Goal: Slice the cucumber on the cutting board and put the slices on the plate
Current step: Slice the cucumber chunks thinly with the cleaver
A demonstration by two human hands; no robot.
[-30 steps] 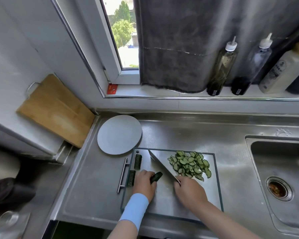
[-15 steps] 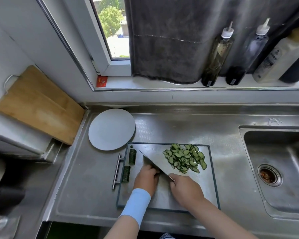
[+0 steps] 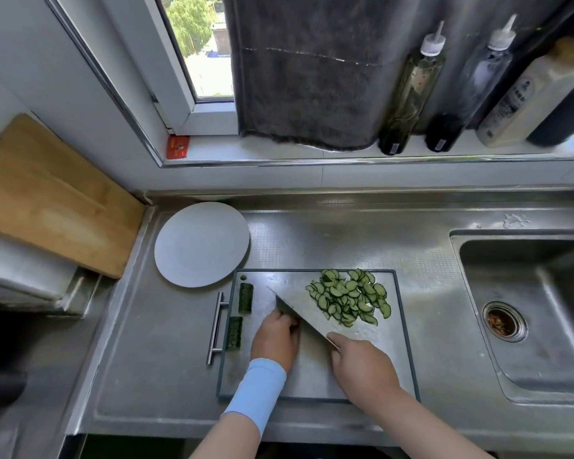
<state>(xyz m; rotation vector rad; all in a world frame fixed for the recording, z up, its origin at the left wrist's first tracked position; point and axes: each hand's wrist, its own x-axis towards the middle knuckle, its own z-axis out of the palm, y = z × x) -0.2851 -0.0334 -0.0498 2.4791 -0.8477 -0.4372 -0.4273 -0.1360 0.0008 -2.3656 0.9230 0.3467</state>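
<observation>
A steel cutting board [image 3: 391, 359] lies on the counter. A heap of thin cucumber slices [image 3: 348, 298] sits on its far right part. Two dark cucumber pieces [image 3: 246, 298] lie along its left edge. My left hand [image 3: 274, 339] presses down on a short cucumber piece that my fingers almost hide. My right hand [image 3: 362, 362] grips the handle of a cleaver [image 3: 299, 308]; the blade runs diagonally, right against my left fingers. A round white plate [image 3: 201, 243] with nothing on it sits just beyond the board's left corner.
A sink [image 3: 524, 313] with a drain opens to the right. A wooden board [image 3: 52, 197] leans at the left. Several bottles [image 3: 411, 84] stand on the windowsill behind, beside a hanging grey towel [image 3: 312, 67]. A metal handle [image 3: 216, 326] sticks out from the cutting board's left side.
The cucumber piece under my left hand has got shorter and is now nearly hidden. The cleaver has moved left, up against my fingers. The camera has shifted, so everything sits differently in view.
</observation>
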